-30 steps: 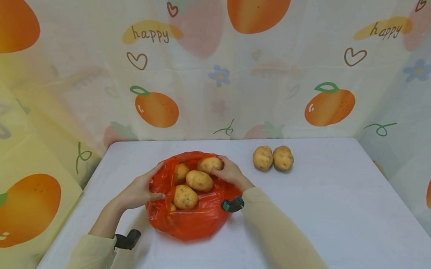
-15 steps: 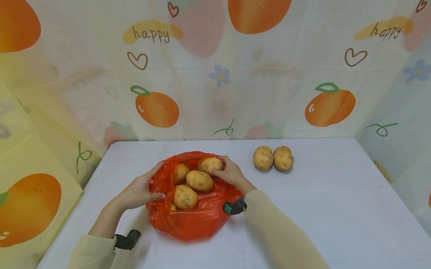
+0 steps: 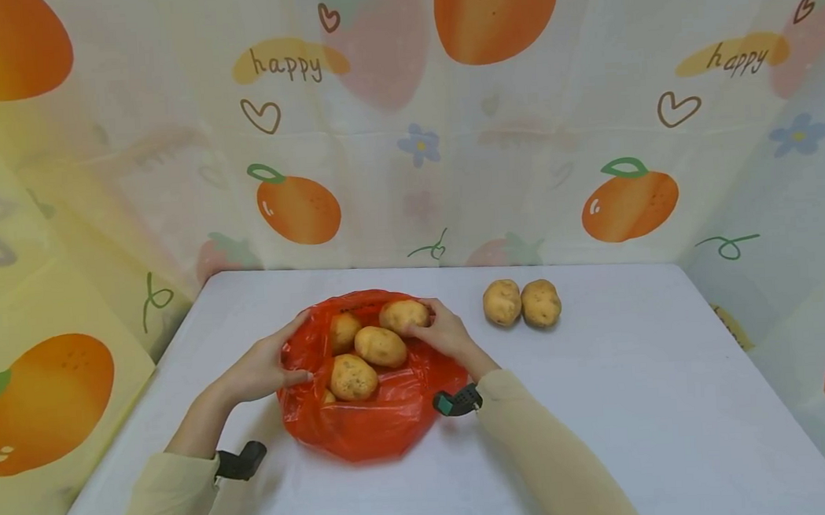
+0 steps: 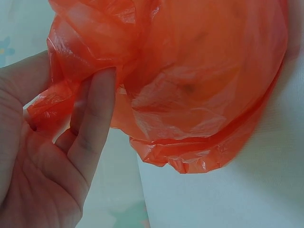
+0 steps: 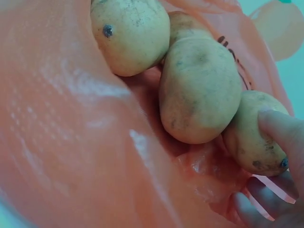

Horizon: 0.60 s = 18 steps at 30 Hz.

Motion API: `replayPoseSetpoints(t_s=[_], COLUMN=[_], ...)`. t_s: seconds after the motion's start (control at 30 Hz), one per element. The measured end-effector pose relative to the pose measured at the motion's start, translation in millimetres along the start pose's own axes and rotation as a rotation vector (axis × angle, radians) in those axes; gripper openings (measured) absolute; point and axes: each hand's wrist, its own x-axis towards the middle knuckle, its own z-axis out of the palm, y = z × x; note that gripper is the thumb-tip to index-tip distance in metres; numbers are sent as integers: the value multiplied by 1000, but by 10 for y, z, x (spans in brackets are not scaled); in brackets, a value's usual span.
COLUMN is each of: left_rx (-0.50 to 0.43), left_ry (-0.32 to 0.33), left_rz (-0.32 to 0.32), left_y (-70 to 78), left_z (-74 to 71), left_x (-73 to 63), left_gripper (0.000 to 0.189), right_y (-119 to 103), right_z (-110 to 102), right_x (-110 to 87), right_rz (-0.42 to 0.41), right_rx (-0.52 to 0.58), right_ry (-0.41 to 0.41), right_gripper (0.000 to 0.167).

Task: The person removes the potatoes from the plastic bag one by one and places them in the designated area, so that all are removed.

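A red plastic bag [image 3: 387,428] lies with its mouth open on the white table [image 3: 606,403], several potatoes inside. My left hand [image 3: 259,369] grips the bag's left edge; in the left wrist view the thin red film [image 4: 95,47] is caught between thumb and fingers. At the bag's right rear my right hand [image 3: 449,334] holds a potato [image 3: 403,316], thumb on top and fingers curled at its outer side. Beside it lie a middle potato [image 3: 381,347] and a front potato [image 3: 353,378]. Another potato [image 3: 345,332] sits partly hidden behind the bag's left fold.
Two potatoes lie side by side on the table's far right, a left one [image 3: 502,303] and a right one [image 3: 541,304]. A fruit-printed curtain [image 3: 464,168] stands behind the table's back edge and along both sides.
The right wrist and sleeve have shifted slightly right, while the right hand keeps its hold on the same potato. The left hand and the bag stay nearly still.
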Motion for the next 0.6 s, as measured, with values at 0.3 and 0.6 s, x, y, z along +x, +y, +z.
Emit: replayPoseSetpoints(t_s=[0.3,0.6], left_rx=[-7,-9], left_ry=[-6,-3], left_rz=[9,6], left_y=[3,14], left_z=[-3,-12], left_x=[-4,-20], left_gripper=[95,96], right_y=[-22,-61], right_z=[-75,-137], right_x=[-32,-73], right_rz=[-28,-63], right_rx=[11,-4], right_ry=[4,37], right_gripper=[59,58])
